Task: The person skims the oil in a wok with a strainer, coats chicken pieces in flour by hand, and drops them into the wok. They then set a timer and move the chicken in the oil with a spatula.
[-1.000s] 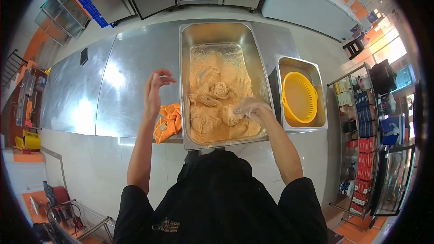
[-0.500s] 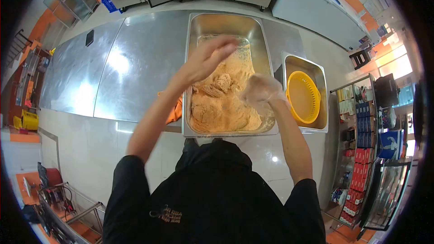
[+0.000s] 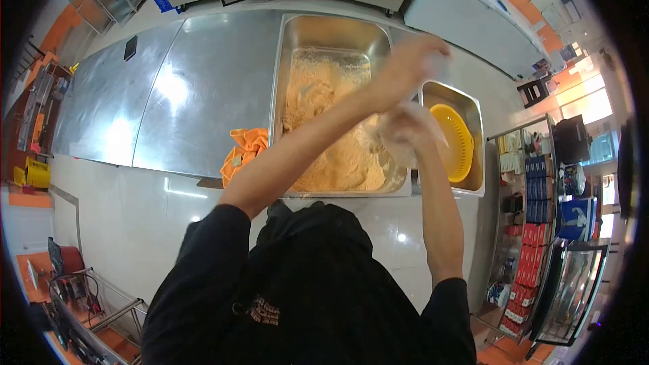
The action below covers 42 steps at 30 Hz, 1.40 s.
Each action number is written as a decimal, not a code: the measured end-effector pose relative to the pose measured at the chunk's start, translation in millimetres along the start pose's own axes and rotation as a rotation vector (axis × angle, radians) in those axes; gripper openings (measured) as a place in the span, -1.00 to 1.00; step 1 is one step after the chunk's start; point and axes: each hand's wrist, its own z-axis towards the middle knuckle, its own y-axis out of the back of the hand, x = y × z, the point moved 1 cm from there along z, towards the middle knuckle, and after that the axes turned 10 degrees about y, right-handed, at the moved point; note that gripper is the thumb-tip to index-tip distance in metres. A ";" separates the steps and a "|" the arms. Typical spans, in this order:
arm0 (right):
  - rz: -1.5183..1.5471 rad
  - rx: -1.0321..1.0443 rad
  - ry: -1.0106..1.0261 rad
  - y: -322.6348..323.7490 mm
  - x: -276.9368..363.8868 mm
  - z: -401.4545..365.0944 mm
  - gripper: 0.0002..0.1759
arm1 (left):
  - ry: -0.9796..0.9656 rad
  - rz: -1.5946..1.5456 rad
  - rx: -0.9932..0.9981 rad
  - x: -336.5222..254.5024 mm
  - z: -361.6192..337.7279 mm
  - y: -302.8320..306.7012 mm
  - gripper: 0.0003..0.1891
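A deep steel pan [image 3: 338, 29] holds a bed of orange-tan flour [image 3: 348, 172] with coated, lumpy pieces [image 3: 314, 96] in it. My left hand [image 3: 414, 71] is stretched across the pan to its right edge, above my right hand, and smeared by motion. My right hand [image 3: 407, 132], in a thin see-through plastic glove dusted with flour, is over the pan's right rim, its fingers blurred. Close to the right hand stands a smaller steel pan [image 3: 477, 170] with a yellow plastic basket [image 3: 466, 143] inside.
An orange cloth [image 3: 249, 143] lies at the left front corner of the big pan. On the steel table [image 3: 216, 81] a black phone [image 3: 131, 47] rests at the far left. A white chest freezer [image 3: 466, 13] stands behind, and a stocked shelf rack [image 3: 534, 223] to the right.
My left hand has swung from over the middle of the pan to its right edge, above the gloved hand. My right hand has shifted slightly right. More of the orange cloth shows.
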 end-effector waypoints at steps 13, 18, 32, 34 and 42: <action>0.041 -0.101 -0.052 24.0 6.0 -0.7 -0.66 | 0.135 -0.256 0.112 -12.6 -0.7 11.3 -0.56; 0.096 -0.192 -0.093 27.5 14.0 -6.3 -0.64 | 0.129 0.010 0.159 -13.2 -10.8 9.3 -0.51; -0.173 -0.182 0.060 141.1 69.9 -184.9 -0.68 | 0.136 -0.422 -0.208 -65.8 -72.6 105.8 -0.54; -0.044 -0.188 -0.076 147.5 81.9 -223.0 -0.70 | 0.179 -0.447 -0.225 -66.5 -90.5 80.3 -0.61; -0.142 -0.281 -0.449 120.5 128.2 -456.5 -0.75 | 0.618 -0.538 0.121 -52.4 -267.4 -122.5 -0.74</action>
